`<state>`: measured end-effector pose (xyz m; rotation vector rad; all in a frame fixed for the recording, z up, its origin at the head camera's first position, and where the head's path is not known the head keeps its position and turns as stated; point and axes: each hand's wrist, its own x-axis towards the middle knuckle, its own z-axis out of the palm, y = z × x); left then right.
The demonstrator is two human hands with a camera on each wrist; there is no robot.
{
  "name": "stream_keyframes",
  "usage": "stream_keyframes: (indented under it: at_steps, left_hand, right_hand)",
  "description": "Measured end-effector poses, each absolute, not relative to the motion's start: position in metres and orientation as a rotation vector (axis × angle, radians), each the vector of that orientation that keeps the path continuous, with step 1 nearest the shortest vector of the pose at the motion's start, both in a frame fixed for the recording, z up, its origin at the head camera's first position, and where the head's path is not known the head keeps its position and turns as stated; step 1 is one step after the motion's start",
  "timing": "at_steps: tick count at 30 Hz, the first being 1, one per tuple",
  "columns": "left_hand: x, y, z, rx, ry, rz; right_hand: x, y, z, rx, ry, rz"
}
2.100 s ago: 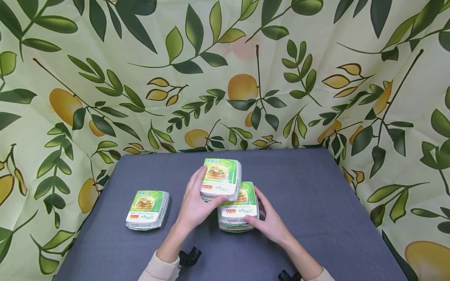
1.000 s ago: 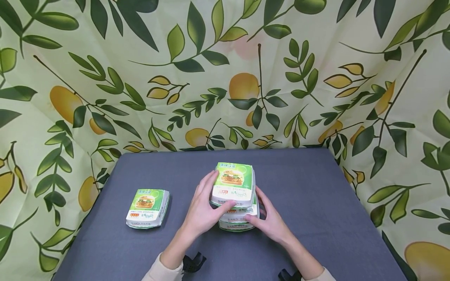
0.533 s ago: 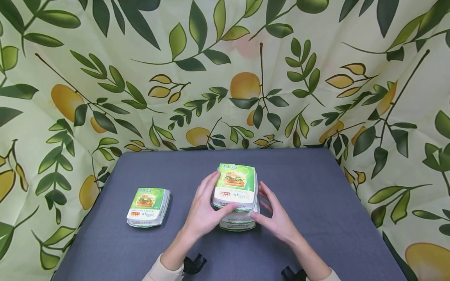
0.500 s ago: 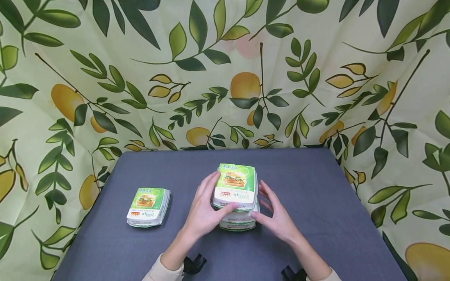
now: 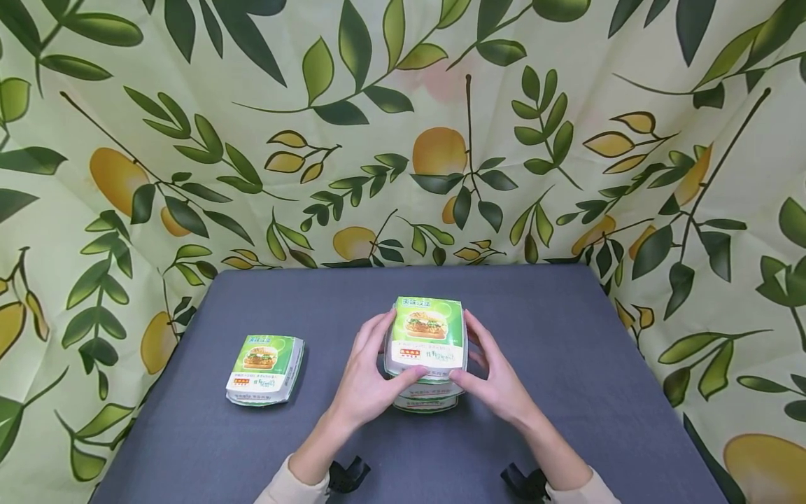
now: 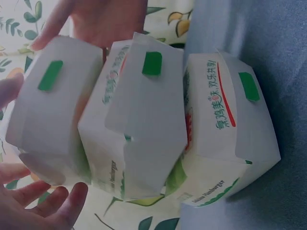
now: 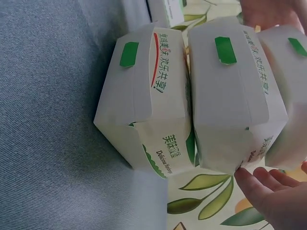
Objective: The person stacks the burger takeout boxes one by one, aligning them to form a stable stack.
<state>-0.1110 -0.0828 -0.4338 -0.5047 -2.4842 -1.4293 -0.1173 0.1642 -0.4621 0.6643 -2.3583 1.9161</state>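
Note:
Three white-and-green burger boxes stand in a stack at the middle of the table, the top burger box (image 5: 425,336) showing a printed hamburger on its lid. My left hand (image 5: 368,381) grips the top box from the left, thumb over its near edge. On the opposite side my right hand (image 5: 497,374) holds it too, thumb at the near right corner. The middle burger box (image 6: 144,124) and the bottom burger box (image 6: 230,129) are mostly hidden in the head view. Fingertips of the right hand lie close to the middle box's edge in the right wrist view.
A separate burger box (image 5: 265,371) lies flat at the left of the dark grey table (image 5: 554,329). Behind the table hangs a leaf-and-fruit patterned cloth (image 5: 378,126), which also runs along both sides.
My left hand has brought the top box rightward onto the other two. My right hand has shifted from the lower boxes up to the top one.

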Motion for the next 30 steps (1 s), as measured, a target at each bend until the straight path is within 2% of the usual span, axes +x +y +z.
stream_keyframes:
  at_steps: [30]
  left_hand:
    - [-0.119, -0.079, -0.445, -0.520, -2.502, -1.580]
  right_hand:
    - [-0.120, 0.163, -0.458, 0.640, -2.376, 1.936]
